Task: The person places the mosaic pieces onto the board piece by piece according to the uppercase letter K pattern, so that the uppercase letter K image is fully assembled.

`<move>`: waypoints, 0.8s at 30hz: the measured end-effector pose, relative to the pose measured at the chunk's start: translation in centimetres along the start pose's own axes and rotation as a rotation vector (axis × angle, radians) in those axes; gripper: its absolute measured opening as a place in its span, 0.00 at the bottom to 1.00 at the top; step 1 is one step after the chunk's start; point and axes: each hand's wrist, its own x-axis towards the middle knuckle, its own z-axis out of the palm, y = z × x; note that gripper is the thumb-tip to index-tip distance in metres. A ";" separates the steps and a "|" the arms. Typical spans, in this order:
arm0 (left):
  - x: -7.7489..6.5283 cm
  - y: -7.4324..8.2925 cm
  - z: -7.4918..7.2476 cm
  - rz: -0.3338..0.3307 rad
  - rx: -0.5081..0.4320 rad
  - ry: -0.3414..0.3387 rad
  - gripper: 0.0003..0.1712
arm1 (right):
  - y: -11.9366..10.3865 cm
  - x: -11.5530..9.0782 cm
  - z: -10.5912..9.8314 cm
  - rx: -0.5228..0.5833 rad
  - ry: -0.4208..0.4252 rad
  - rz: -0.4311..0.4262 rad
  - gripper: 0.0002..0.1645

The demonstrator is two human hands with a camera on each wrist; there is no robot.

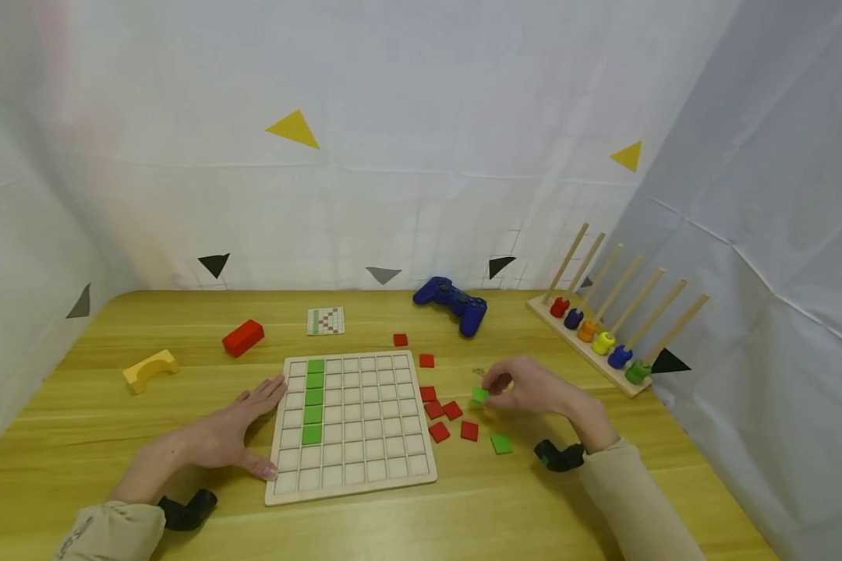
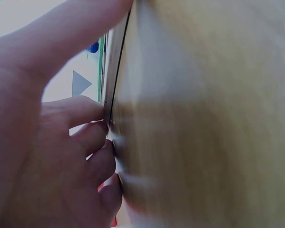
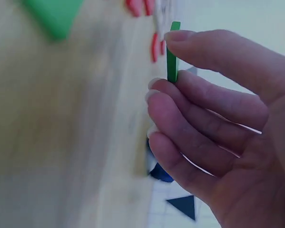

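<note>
A wooden grid board [image 1: 354, 492] lies flat on the table, with several green square tiles [image 1: 313, 397] in its second column from the left. My left hand [image 1: 231, 432] rests at the board's left edge, thumb and fingers spread along it. Over the table to the right of the board, my right hand [image 1: 533, 389] pinches a green tile [image 3: 172, 57] between thumb and fingers. Several red tiles [image 1: 469, 431] lie scattered between the board and this hand. Another green tile [image 1: 501, 444] lies on the table just below the right hand.
A small pattern card [image 1: 326, 321] lies behind the board. Beyond it to the right is a blue game controller [image 1: 452, 304]. A peg rack [image 1: 589, 351] with coloured pieces stands at the right. A red block [image 1: 243, 338] and a yellow arch block [image 1: 150, 370] lie at the left.
</note>
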 end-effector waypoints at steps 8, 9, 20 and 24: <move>0.0 0.1 -0.1 0.008 0.005 0.000 0.73 | -5.5 2.5 0.4 -0.081 0.000 -0.046 0.09; 0.0 0.1 -0.1 0.008 0.005 -0.001 0.73 | -6.3 3.0 0.7 -0.078 -0.012 -0.050 0.09; -0.1 0.1 0.1 0.007 -0.013 -0.004 0.73 | -14.0 8.4 4.5 -0.055 -0.126 -0.142 0.09; 0.0 0.1 0.1 0.004 -0.015 -0.008 0.73 | -16.2 9.8 6.1 -0.093 -0.175 -0.149 0.10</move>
